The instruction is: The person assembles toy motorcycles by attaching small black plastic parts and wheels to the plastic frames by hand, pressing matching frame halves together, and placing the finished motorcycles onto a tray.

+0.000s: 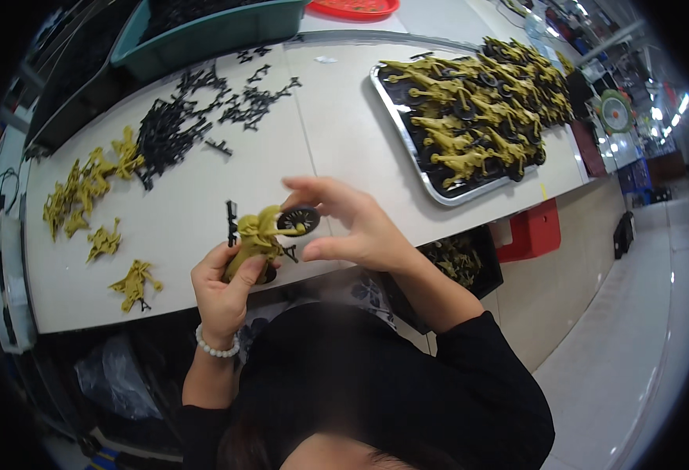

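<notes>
My left hand [221,296], with a white bead bracelet on its wrist, grips an olive-yellow toy motorcycle [255,229] over the table's front edge. A black spoked wheel [298,220] sits at the motorcycle's right end, and a thin black bar [232,222] sticks up at its left. My right hand [354,225] is beside that wheel, thumb and fingers apart and curved around it; no contact shows. Loose on the table to the left lie yellow motorcycle bodies [135,283] and a heap of small black plastic parts [164,129].
At the right, a metal tray [404,146] bears many yellow motorcycles with black wheels. A teal bin [211,37] of black parts and a red tray [352,9] stand at the back. Below the table edge are a red bin [534,232] and a black crate [488,262] with yellow pieces.
</notes>
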Demonstrator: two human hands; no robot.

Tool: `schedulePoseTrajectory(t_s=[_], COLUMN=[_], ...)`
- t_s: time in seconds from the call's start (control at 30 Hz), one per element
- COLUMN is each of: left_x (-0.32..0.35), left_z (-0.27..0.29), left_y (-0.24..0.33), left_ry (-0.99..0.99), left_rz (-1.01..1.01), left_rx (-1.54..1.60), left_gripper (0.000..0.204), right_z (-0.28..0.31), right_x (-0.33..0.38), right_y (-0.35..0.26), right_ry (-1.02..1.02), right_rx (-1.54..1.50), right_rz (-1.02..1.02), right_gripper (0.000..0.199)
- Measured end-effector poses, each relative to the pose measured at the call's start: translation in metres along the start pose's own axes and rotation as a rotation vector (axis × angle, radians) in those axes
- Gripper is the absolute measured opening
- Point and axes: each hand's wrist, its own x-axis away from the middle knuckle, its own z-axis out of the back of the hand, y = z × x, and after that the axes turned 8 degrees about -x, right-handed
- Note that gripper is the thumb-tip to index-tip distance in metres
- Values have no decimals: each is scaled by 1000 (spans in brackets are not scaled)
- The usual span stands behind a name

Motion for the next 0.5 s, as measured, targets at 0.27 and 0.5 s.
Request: schedulePoseTrajectory(t_s=[0.27,0.5], left_x=[-15,-22], left_z=[-28,-41], left_y=[6,11], left_ry=[-342,-223], left_rz=[161,-72], left_rx=[-173,-240], left_gripper=[25,50], right_z=[21,171], right_x=[26,17], right_y=[-21,-68], right_ry=[36,643], right_rx=[269,334], right_rz=[72,323], right_gripper=[29,26])
